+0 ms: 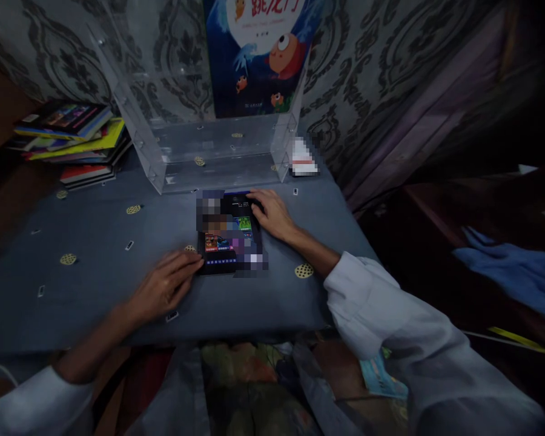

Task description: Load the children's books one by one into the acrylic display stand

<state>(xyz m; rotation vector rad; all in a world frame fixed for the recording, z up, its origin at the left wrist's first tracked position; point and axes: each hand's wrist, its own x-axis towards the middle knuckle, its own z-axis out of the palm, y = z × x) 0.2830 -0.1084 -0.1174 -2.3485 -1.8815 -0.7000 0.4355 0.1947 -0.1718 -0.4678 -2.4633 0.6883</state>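
A dark book point(221, 256), showing rows of small colourful pictures, lies flat on the table in front of me; parts of it are blurred into blocks. My left hand point(168, 281) holds its lower left corner, fingers pressed together at the edge. At the upper right corner my right hand point(275, 213) grips the book, with fingers over the top edge and thumb along the side. Just behind it stands a clear plastic book rack point(218, 172) with a blue picture book point(254, 79) upright in it, orange fish on its cover.
A stack of books point(72, 130) sits at the table's back left. Beside the rack's right foot is a small white and red item point(304, 160), blurred. The patterned tablecloth point(95, 290) reaches the near edge. A blue cloth point(513, 266) lies off to the right.
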